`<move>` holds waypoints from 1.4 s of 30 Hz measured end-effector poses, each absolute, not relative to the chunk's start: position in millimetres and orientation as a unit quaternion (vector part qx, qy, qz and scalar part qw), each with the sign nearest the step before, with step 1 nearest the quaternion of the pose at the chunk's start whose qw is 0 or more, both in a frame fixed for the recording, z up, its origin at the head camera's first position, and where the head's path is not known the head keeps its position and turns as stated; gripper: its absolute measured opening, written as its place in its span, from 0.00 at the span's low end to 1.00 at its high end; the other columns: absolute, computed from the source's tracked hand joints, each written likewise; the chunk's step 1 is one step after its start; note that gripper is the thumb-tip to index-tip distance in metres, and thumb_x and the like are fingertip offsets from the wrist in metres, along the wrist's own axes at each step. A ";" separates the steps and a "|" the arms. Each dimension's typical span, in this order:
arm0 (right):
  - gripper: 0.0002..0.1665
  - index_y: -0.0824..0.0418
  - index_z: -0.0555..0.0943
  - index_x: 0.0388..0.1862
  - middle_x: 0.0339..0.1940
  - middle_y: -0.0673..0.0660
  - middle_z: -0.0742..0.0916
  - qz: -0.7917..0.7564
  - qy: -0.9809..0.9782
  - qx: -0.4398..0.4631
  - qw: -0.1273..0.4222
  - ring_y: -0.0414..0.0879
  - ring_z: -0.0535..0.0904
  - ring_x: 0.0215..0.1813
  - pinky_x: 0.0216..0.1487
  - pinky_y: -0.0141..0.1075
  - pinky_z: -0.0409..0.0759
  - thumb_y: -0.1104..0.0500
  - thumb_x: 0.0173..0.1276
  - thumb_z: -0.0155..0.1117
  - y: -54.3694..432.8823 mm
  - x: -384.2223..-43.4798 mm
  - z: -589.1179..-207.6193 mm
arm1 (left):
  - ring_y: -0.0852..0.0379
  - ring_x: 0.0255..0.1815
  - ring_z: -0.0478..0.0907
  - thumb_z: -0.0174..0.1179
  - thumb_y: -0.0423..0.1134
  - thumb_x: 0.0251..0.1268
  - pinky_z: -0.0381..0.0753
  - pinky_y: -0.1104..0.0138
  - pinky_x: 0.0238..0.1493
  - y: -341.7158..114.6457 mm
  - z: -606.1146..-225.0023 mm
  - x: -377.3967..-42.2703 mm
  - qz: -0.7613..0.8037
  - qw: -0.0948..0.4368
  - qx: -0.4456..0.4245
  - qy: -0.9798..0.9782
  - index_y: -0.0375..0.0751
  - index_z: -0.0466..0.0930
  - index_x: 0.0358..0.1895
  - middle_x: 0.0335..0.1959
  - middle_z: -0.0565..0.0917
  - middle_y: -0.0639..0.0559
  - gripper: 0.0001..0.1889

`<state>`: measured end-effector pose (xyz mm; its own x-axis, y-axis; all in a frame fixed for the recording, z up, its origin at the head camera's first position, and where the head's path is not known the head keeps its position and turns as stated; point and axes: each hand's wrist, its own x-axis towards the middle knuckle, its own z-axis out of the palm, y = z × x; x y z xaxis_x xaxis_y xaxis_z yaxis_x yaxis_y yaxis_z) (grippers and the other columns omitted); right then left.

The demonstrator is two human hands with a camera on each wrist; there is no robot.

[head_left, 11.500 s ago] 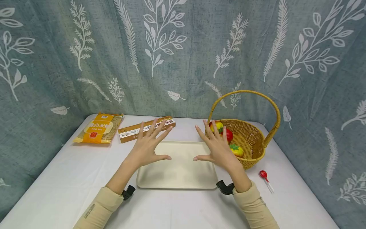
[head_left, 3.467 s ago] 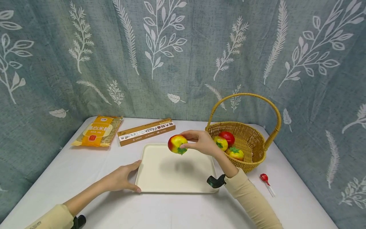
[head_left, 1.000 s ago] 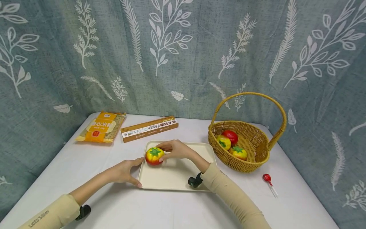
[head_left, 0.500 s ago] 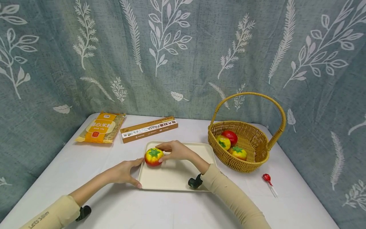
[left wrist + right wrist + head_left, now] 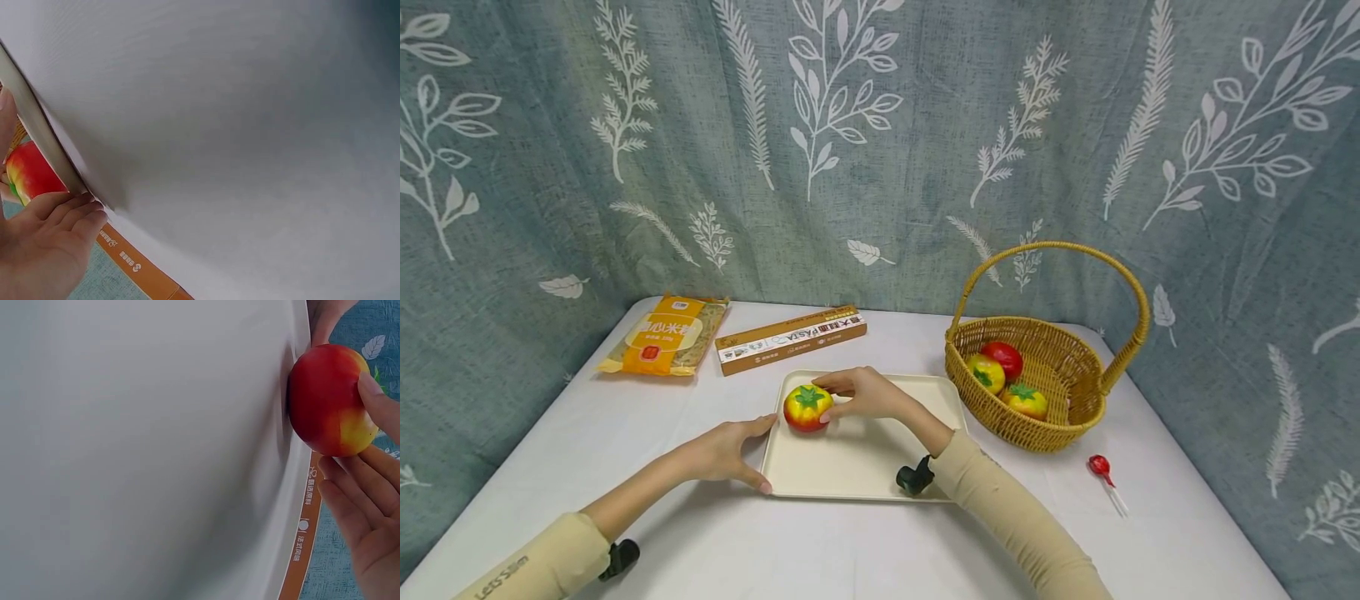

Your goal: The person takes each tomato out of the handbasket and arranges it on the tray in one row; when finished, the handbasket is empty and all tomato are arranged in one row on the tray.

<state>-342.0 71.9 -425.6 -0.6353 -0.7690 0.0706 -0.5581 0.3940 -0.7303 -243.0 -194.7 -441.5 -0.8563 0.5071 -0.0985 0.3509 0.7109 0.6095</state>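
Observation:
My right hand holds a red-and-yellow persimmon with a green leafy top, thumb and fingers at its right side. The fruit is at the left end of the cream tray; in the right wrist view the persimmon is close to the tray's surface, and I cannot tell whether it rests there. With its fingers extended, my left hand touches the tray's left edge, thumb at the near corner. The left wrist view shows the fingertips of that hand against the rim.
A wicker basket with a tall handle stands right of the tray, holding a red fruit and two yellowish ones. Near it lies a red lollipop. Behind the tray are a pasta box and an orange noodle bag.
Since the oldest frame, the right hand has brought a persimmon from the basket to the tray's left end, and the left hand has come to the tray's edge. Lately the fruit has shifted slightly right.

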 end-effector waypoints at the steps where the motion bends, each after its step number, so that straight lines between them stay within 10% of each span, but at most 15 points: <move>1: 0.35 0.65 0.74 0.65 0.62 0.58 0.80 -0.373 0.823 -0.405 0.138 0.52 0.77 0.62 0.60 0.35 0.75 0.60 0.58 0.74 72.4 -341.7 -425.4 | 0.35 0.70 0.59 0.79 0.52 0.37 0.60 0.45 0.68 -194.5 -441.2 -243.2 0.300 0.131 0.235 0.915 0.24 0.58 0.70 0.70 0.62 0.31 0.58; 27: 0.39 0.48 0.74 0.67 0.64 0.50 0.79 -0.337 0.869 -0.361 -0.021 0.48 0.73 0.65 0.63 0.44 0.73 0.40 0.57 0.71 129.6 -300.4 -400.6 | 0.34 0.71 0.58 0.79 0.51 0.36 0.58 0.45 0.69 -193.6 -441.9 -241.4 0.303 0.134 0.232 0.914 0.23 0.59 0.69 0.69 0.63 0.31 0.58; 42: 0.35 0.53 0.76 0.65 0.61 0.53 0.81 -0.328 0.865 -0.363 -0.111 0.50 0.78 0.60 0.60 0.47 0.76 0.49 0.58 0.73 160.8 -297.4 -366.4 | 0.34 0.71 0.58 0.79 0.52 0.36 0.58 0.45 0.69 -192.7 -440.4 -242.7 0.302 0.137 0.230 0.915 0.23 0.59 0.69 0.69 0.63 0.31 0.57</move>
